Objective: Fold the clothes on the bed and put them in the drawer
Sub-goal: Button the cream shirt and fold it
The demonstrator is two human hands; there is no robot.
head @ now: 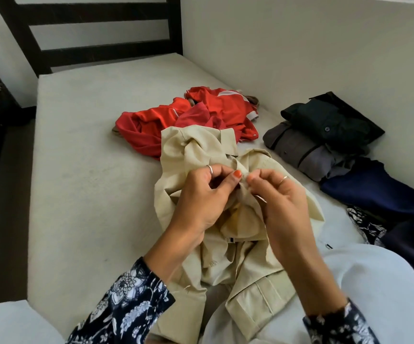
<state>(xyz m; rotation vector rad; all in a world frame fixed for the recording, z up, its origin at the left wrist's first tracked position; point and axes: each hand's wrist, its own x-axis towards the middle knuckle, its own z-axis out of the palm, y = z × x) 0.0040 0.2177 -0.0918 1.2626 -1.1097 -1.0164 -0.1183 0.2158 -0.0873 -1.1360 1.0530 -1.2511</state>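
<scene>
A crumpled beige shirt [196, 150] lies in front of me on the white bed [81, 150]. My left hand [203, 197] pinches the shirt's front placket between thumb and fingers. My right hand [283, 202] pinches the same strip of fabric just to the right, fingertips almost touching the left thumb. Behind the shirt lies a rumpled red garment [196, 115]. Along the wall sits a row of folded clothes: a black shirt [335, 120], a grey shirt [298, 145] and a navy piece [372, 187].
A dark slatted headboard [89, 28] stands at the far end of the bed. The white wall [300, 58] runs along the right side. More dark and patterned fabric [367, 224] lies at the right edge. My white-clad knee [365, 281] is at lower right.
</scene>
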